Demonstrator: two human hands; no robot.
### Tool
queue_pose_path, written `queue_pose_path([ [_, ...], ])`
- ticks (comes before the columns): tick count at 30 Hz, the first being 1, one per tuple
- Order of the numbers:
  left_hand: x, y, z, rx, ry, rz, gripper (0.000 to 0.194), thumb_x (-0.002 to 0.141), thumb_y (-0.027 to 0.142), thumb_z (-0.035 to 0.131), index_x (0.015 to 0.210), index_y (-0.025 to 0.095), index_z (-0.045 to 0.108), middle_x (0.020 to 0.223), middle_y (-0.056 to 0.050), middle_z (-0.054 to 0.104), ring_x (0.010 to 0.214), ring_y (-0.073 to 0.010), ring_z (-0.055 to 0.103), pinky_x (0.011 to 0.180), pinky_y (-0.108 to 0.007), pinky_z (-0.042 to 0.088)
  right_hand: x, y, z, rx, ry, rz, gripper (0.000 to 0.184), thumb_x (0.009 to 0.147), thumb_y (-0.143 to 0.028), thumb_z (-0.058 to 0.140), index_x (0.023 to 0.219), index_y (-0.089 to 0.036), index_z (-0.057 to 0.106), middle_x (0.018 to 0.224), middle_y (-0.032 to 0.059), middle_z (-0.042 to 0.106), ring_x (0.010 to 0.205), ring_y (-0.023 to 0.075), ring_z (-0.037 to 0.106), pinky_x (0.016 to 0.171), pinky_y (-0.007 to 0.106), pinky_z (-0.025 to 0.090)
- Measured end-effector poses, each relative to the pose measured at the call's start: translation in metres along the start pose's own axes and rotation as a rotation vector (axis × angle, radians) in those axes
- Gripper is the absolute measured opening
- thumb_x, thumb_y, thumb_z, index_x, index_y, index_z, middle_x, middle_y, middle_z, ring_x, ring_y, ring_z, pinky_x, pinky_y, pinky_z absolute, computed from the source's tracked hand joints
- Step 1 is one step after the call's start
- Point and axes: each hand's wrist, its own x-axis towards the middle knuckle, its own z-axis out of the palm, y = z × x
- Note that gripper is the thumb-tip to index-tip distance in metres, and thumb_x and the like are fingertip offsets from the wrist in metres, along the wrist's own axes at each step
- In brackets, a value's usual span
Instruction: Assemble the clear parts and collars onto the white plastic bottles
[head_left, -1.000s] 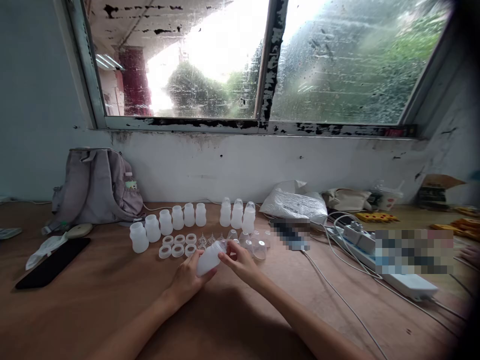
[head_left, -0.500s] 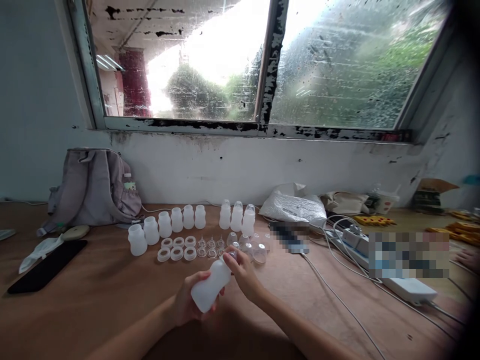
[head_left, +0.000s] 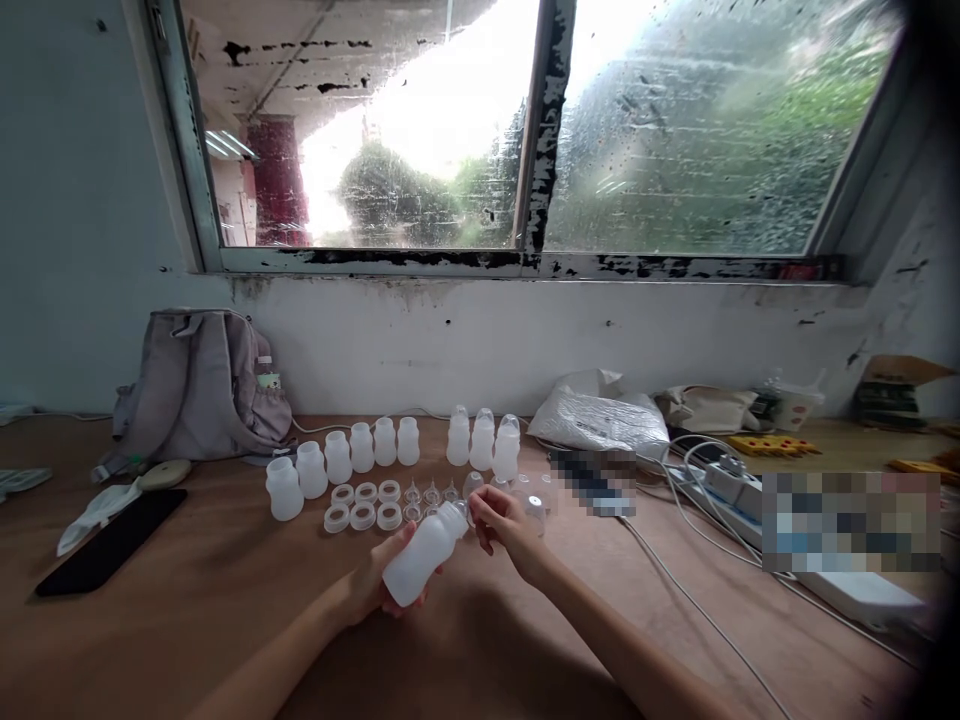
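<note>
My left hand [head_left: 386,575] is wrapped round a frosted white baby bottle [head_left: 421,560], which tilts up to the right. A collar and a clear teat [head_left: 463,509] show at its top end. My right hand [head_left: 506,525] is closed in a pinch at the teat's tip; the fingers partly hide the contact. Just behind the hands lie two rows of white collar rings [head_left: 363,515] and several clear teats [head_left: 431,492]. Clear domed caps [head_left: 534,512] stand behind my right hand, partly hidden by it.
A row of open bottles [head_left: 338,458] stands at the back left, with three capped bottles [head_left: 482,440] to their right. A backpack [head_left: 199,385] and a black phone-like slab [head_left: 112,545] are at left. At right are a silver plastic package [head_left: 600,415], cables and a power strip [head_left: 855,590].
My right hand has shifted from around the bottle's collar out to the teat's tip, uncovering the bottle's top. My left hand keeps its hold. The view has shifted slightly.
</note>
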Motion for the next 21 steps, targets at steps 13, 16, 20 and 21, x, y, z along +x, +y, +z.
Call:
queue_pose_path([
  [13,0.007,-0.004,0.001,0.363,0.019,0.245,0.045,0.071,0.052,0.052,0.088,0.011,0.055,0.070,-0.004,0.058,0.051,-0.0092,0.049,0.041,-0.018,0.032,0.004,0.003,-0.011,-0.029,-0.046,-0.060,0.028,0.071,-0.043,0.058,0.076,-0.016,0.051,0.053,-0.0051,0.044,0.044,0.0067,0.041,0.040,0.020,0.036],
  [16,0.002,0.000,0.003,0.342,-0.029,0.248,0.042,0.072,0.050,0.052,0.083,0.010,0.057,0.072,-0.006,0.059,0.058,-0.0112,0.051,0.050,-0.020,0.035,0.001,-0.004,-0.012,-0.044,-0.067,-0.071,0.027,0.070,-0.042,0.059,0.080,-0.017,0.053,0.055,-0.0038,0.048,0.048,0.0082,0.044,0.044,0.021,0.038],
  [20,-0.005,0.004,0.009,0.286,-0.003,0.218,0.046,0.075,0.053,0.046,0.081,0.009,0.057,0.069,-0.007,0.059,0.056,-0.0120,0.051,0.050,-0.021,0.035,-0.001,-0.008,-0.014,0.003,0.014,-0.099,0.023,0.072,-0.040,0.057,0.080,-0.018,0.052,0.058,-0.0037,0.047,0.049,0.0085,0.045,0.044,0.021,0.038],
  [21,-0.004,0.004,0.010,0.281,0.031,0.217,0.047,0.076,0.054,0.044,0.080,0.009,0.056,0.068,-0.007,0.059,0.056,-0.0120,0.050,0.050,-0.021,0.035,-0.001,-0.008,-0.015,0.015,0.063,-0.109,0.023,0.072,-0.039,0.056,0.079,-0.018,0.052,0.059,-0.0036,0.047,0.049,0.0082,0.045,0.043,0.021,0.037],
])
